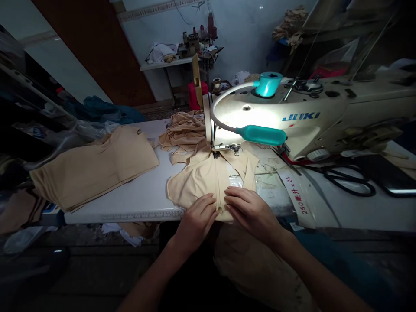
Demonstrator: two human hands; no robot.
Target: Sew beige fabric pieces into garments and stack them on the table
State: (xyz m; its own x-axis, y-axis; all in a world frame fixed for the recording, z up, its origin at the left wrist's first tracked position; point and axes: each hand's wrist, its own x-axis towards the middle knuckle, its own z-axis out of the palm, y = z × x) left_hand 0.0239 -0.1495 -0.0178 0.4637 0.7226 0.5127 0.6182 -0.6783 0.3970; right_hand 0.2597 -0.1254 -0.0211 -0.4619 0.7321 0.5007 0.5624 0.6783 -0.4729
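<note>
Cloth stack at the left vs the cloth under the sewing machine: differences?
Layers: the cloth stack shows many layers at its edges; the sewing cloth is spread out and creased.
Contact: the left hand and right hand are on the sewing cloth; neither touches the cloth stack.
Light: the sewing cloth is lamplit; the cloth stack is dimmer.
Shared: both tan, both on the table.

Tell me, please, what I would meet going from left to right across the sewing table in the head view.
Folded cloth stack → left hand → right hand → printed strip → dark flat object.
</note>
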